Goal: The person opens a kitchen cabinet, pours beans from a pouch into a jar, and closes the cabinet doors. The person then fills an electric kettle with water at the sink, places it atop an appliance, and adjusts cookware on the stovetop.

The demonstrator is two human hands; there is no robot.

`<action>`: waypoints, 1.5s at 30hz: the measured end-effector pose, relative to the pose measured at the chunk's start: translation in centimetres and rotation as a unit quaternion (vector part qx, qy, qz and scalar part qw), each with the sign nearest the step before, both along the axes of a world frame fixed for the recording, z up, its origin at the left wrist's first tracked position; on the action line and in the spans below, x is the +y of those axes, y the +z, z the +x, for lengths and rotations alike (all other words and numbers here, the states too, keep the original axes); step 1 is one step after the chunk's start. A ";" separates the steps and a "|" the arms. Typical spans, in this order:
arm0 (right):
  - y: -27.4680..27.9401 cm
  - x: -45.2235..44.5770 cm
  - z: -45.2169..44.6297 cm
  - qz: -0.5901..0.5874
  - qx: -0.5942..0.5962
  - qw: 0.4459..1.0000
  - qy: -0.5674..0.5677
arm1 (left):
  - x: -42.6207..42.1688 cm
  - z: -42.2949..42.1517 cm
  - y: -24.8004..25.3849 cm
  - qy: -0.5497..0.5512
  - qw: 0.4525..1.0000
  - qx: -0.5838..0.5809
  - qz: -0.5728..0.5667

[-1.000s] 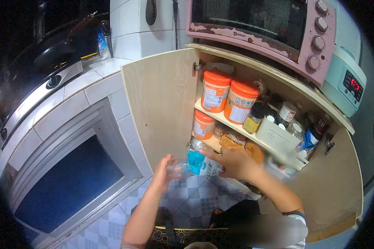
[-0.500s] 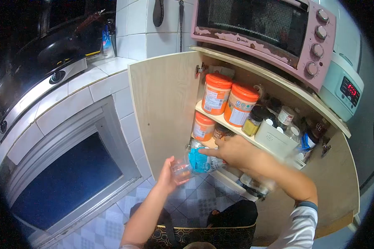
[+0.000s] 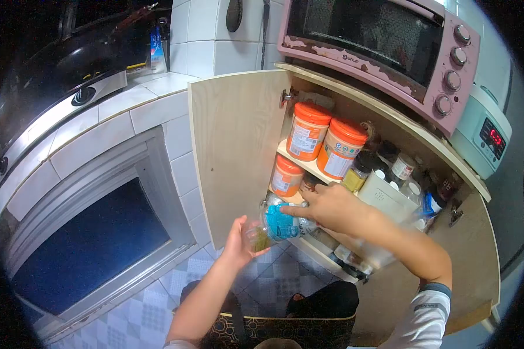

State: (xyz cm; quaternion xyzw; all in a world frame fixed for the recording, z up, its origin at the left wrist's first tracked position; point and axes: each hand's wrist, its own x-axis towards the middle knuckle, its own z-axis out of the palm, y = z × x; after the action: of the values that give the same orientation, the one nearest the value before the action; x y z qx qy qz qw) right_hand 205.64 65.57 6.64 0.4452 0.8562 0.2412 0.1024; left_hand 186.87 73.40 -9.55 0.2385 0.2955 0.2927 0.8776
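Observation:
My left hand is wrapped round a clear jar, which is tilted and has greenish-yellow contents near its bottom. My right hand grips a blue and white packet, its index finger stretched along the top. The packet's left end meets the jar's mouth. Beyond the hands stand orange-lidded tubs on the shelves of an open cabinet.
A wooden door stands open on the left, another on the right. A white basket holds bottles and jars. A pink oven sits on top, beside a light green cooker. A stove is at the left.
Greenish-yellow contents now show in the jar, which looked clear before. The right hand and packet have shifted slightly, and the camera view has moved a little.

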 end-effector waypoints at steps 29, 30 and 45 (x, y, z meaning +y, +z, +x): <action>4.0 1.5 -0.2 0.000 -0.054 0.999 0.003 | -0.3 1.3 1.2 0.029 0.995 -0.089 -0.042; 4.1 1.6 -0.3 0.002 -0.061 0.998 -0.001 | -0.2 1.3 1.0 0.028 0.994 -0.093 -0.046; 4.4 2.1 0.1 0.033 -0.051 0.997 0.038 | -0.3 1.2 1.5 0.025 0.991 -0.121 -0.043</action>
State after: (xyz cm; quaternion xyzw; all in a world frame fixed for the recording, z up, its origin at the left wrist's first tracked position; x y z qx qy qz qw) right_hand 205.75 67.62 11.09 0.4026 0.8579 0.2951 0.1217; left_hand 188.06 73.08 -8.05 0.1560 0.2050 0.3280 0.9089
